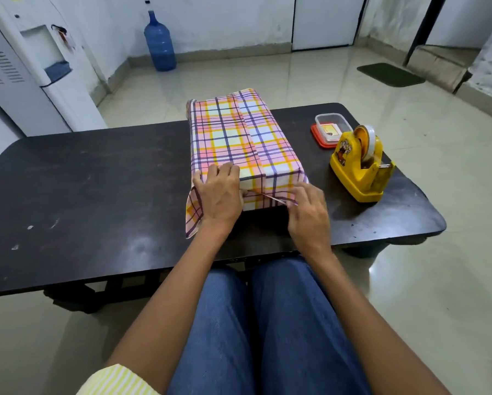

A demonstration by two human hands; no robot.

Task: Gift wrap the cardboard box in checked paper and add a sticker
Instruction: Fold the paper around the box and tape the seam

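The left hand (217, 195) curls its fingers over the near top edge of the cardboard box (267, 155), pressing the checked paper (222, 129) down. The right hand (307, 215) pinches the folded end flap. The wrapped box lies mid-surface (96, 181), with a yellow tape dispenser (358, 166) near its right.

**Head view (single, wide-angle).** The camera is worn above the seated person's lap (267, 323) and faces forward and down across the counter (96, 181). Both forearms rise from the lower edge to the left hand (219, 195) and right hand (308, 215). These lie close below the lens near frame centre, at the paper (193, 212) on the near end of the box (239, 132). The floor (267, 72) and back wall (224, 21) fill the upper frame, and straight edges bow toward the margins.
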